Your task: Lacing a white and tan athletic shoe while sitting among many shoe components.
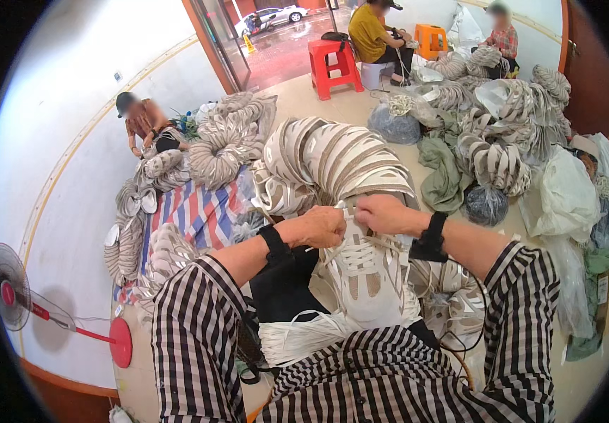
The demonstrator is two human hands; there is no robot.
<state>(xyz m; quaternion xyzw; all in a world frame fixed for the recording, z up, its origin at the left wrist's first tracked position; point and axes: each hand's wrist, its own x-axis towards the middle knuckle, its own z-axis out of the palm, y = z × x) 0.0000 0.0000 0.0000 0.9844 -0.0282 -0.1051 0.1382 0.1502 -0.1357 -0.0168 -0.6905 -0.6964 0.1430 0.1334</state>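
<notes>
Danger of lopsided criss-cross lacing [359, 256] from uneven pull on the beige-and-white sneaker upper [375, 311], toe toward the striped shirt [361, 370], fingers of left hand [323, 227] and right hand [383, 214] pinched near the top eyelets, probably on lace, too small to confirm.

The wearer's 2 hands [323, 226] and 2 wristbands [274, 242], 3 co-workers [370, 34], 1 fan [13, 290] and 1 car [271, 19] show.
</notes>
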